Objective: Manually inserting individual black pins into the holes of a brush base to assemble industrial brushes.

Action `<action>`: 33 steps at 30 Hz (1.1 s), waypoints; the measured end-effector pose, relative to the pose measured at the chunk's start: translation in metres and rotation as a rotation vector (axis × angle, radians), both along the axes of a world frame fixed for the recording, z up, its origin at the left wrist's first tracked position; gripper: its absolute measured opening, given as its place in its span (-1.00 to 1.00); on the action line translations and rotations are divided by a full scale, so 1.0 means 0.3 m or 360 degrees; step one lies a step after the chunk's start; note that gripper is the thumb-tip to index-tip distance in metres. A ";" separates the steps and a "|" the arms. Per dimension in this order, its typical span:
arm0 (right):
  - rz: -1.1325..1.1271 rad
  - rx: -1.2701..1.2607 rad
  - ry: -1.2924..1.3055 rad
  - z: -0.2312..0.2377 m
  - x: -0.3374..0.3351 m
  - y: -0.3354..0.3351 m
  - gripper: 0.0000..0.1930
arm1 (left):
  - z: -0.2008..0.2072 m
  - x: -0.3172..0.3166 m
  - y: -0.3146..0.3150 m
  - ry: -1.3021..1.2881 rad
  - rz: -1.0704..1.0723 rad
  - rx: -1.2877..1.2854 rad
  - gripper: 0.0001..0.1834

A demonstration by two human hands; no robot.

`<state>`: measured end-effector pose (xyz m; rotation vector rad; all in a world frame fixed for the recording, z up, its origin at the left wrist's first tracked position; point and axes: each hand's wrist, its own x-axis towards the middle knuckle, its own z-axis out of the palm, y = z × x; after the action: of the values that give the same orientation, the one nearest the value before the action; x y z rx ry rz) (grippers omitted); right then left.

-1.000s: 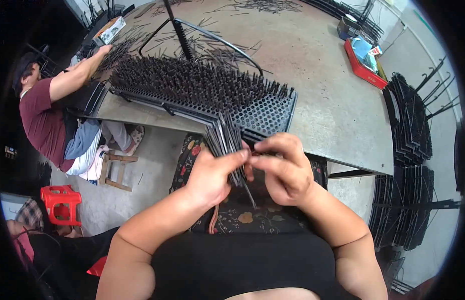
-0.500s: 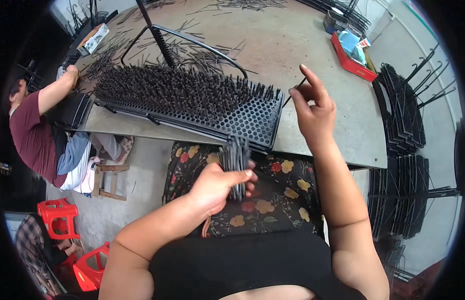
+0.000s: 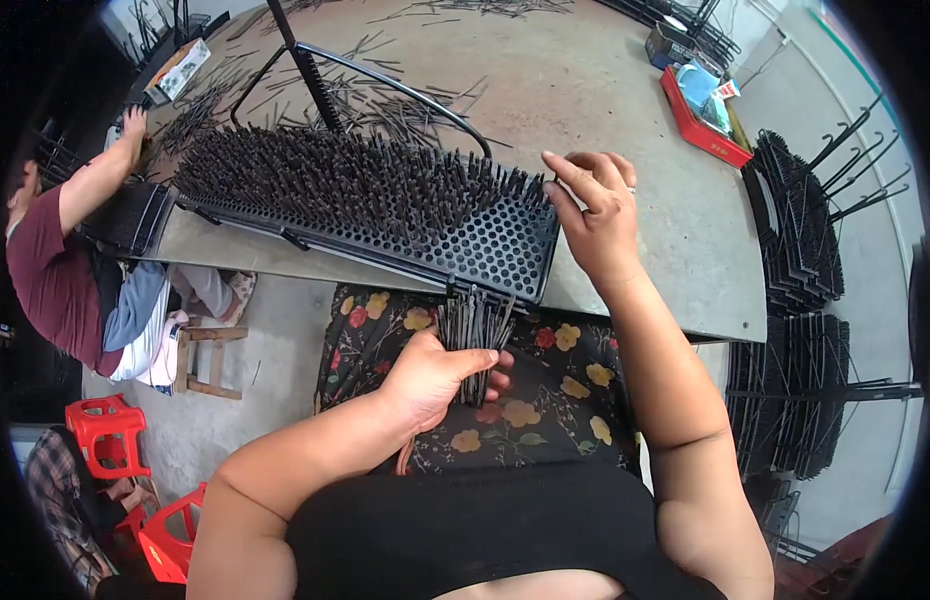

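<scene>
1. A bundle of rods (image 3: 473, 332) is gripped by the left hand (image 3: 430, 372), near the perforated rack (image 3: 502, 245).
2. Whether anything is pinched by the right hand (image 3: 597, 205), at the rack's right end, cannot be told.
3. Rods are probably best inserted upright.

A broad table (image 3: 675, 250) with a dull grey top, browned in patches, spreads beneath and beyond the fingers (image 3: 575, 180) of the right hand (image 3: 598, 218). Left of those fingers, its right end just beside them, sits a long black perforated tray (image 3: 500, 258). Farther off and leftward from the fingers, loose dark rods (image 3: 397, 118) lie scattered, crossing one another. Well to the fingers' right rests a red tray (image 3: 720, 149), a dark box (image 3: 666, 47) just beyond it.
</scene>
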<state>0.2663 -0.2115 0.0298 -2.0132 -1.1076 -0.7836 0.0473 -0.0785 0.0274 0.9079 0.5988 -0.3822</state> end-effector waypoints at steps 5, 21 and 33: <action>-0.0150 -0.0038 0.0002 0.000 -0.012 -0.015 -0.80 | -0.022 0.003 -0.002 -0.0120 0.0155 0.0033 -0.89; 0.0547 0.0033 0.2259 0.039 -0.392 0.007 -0.79 | 0.001 -0.013 0.025 -0.0459 0.0457 0.0031 -0.85; 0.0386 0.1058 0.1128 0.019 -0.097 0.019 -0.86 | -0.037 -0.021 0.075 -0.0154 0.0208 0.0072 -0.85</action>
<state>0.2371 -0.2056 0.0356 -1.3703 -0.5500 -0.2132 0.0411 -0.0561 0.0164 0.9200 0.5763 -0.2068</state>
